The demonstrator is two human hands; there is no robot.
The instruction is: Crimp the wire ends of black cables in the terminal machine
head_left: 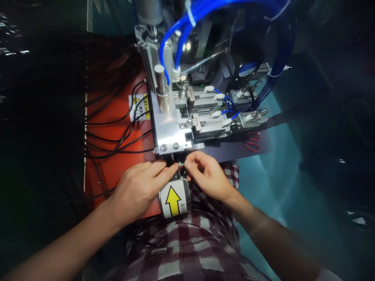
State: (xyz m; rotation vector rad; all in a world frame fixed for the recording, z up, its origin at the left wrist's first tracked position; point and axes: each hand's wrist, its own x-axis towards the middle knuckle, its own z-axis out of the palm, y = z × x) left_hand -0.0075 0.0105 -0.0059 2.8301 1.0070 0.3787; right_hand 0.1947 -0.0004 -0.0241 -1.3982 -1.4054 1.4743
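Observation:
A small piece with thin coloured wires (181, 164) sits between my fingertips at the front edge of the machine fixture (171, 134). My right hand (208, 176) pinches the wires' right end between thumb and forefinger. From the left, my left hand (140, 187) reaches in, its fingers close together and one tip touching the wired piece's left side. Whether that hand grips anything is hidden by the fingers. Just below the fingertips is a rounded part with a white label and yellow arrow (173, 200).
Metal cylinders (209, 125) with blue air hoses (175, 43) stand behind my hands. Black cables (123, 136) cross the orange-red surface (113, 168) at left, near a warning label (139, 107). A red-handled tool (252, 141) lies at right. Checked cloth (187, 249) covers my lap.

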